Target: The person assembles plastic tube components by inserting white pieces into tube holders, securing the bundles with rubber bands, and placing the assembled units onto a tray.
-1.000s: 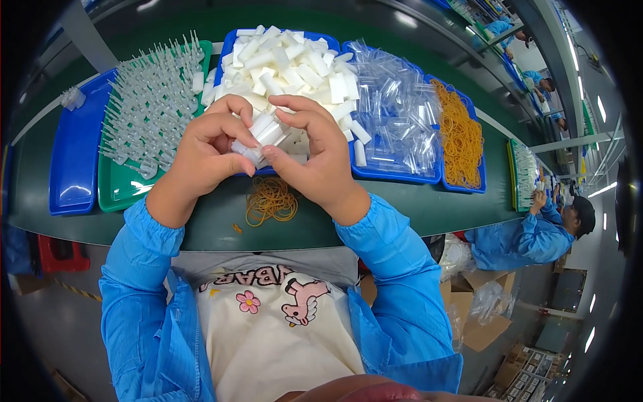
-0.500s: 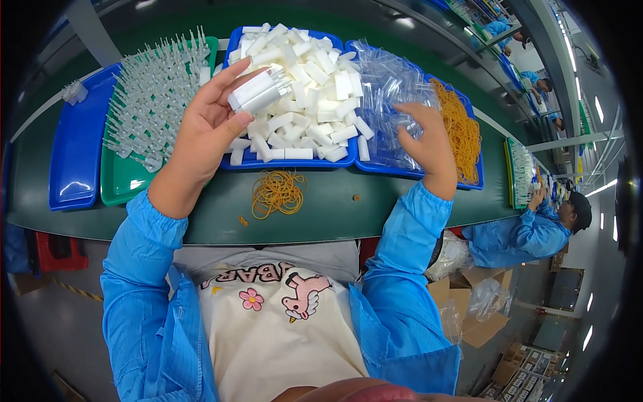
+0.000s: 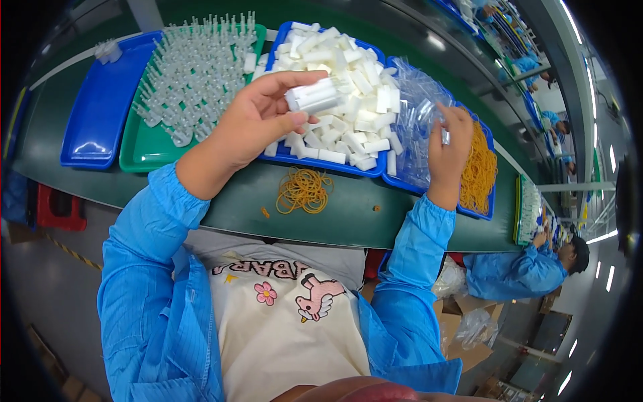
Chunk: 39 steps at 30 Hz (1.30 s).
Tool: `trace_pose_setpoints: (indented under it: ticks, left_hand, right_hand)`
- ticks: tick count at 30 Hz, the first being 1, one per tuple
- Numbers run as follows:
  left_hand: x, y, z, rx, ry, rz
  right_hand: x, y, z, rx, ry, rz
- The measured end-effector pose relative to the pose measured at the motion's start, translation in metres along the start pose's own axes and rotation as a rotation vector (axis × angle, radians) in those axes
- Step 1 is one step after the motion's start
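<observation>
My left hand is closed round a short white bundle with pale translucent tips at its right end. It hovers over the near-left part of a heap of white foam blocks. My right hand is above a blue tray of clear plastic sleeves, thumb and fingers drawn together on a clear plastic sleeve. Part of that sleeve is hidden by the fingers. Further left, a green tray bears many upright pale translucent pieces with thin stems.
Orange rubber bands fill a blue tray at the right. A loose pile of rubber bands lies on the green tabletop. A blue tray at far left holds a small pale cluster. Another person sits at the right.
My right hand has closed on a clear sleeve and lifted slightly. My left hand keeps the white bundle, now turned more level. The whole view has shifted, moving the trays rightward.
</observation>
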<state>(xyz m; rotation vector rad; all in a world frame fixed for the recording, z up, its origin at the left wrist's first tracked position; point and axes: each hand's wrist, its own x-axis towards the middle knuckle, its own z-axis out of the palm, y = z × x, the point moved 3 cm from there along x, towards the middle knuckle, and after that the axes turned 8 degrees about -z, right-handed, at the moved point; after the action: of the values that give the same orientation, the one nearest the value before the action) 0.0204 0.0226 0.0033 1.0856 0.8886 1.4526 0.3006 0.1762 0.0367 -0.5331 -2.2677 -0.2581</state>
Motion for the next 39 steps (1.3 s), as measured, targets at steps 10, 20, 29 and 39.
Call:
trace_pose_setpoints:
  ticks: [10,20,29,39]
  left_hand:
    - [0.0,-0.008,-0.009,0.033,-0.037,0.101]
    - [0.0,-0.01,-0.007,-0.017,-0.07,0.018]
    - [0.0,-0.01,-0.007,0.018,-0.074,0.025]
    - [0.001,-0.011,-0.009,0.054,-0.088,0.058]
  right_hand:
    - [0.021,-0.063,0.042,1.368,0.361,0.537]
    - [0.011,-0.074,0.048,1.401,0.204,0.514]
    - [0.009,-0.076,0.046,1.358,0.245,0.464]
    - [0.009,-0.087,0.047,1.353,0.208,0.385]
